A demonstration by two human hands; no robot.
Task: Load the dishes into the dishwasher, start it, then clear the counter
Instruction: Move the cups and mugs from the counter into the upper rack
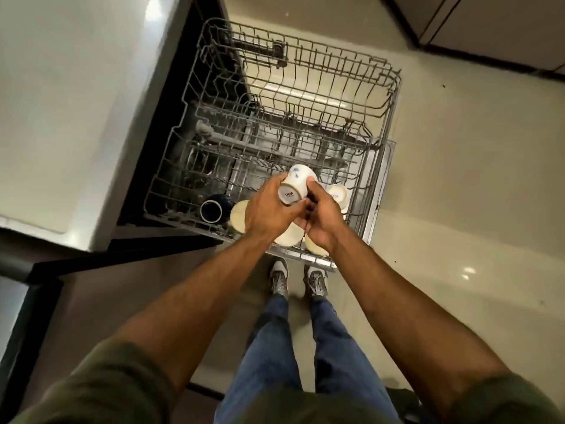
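In the head view, both hands meet over the near part of a pulled-out wire rack (pixel 379 96) and hold one white cup (pixel 296 182) between them. The cup bears a small blue mark on its side and is tilted so that its base, printed with lettering, faces up toward the camera. The left hand (pixel 269 211) has its fingers curled round the cup's left side near the base. The right hand (pixel 322 220) grips the right side, with fingertips (pixel 312 181) pressed on the cup's wall. The cup is held above the rack's near row and touches no wire that can be seen.

In that near row, under the hands, sit several cream dishes (pixel 238 216), partly hidden by the wrists. Left of them a dark blue mug (pixel 211 211) lies with its mouth facing up. Just right of the held cup stands a small white cup (pixel 337 194).

The rack juts out rightward from the grey dishwasher (pixel 76 117), which fills the left side. Below the rack, a pair of shoes (pixel 279 278) stands on the pale floor (pixel 458 240).
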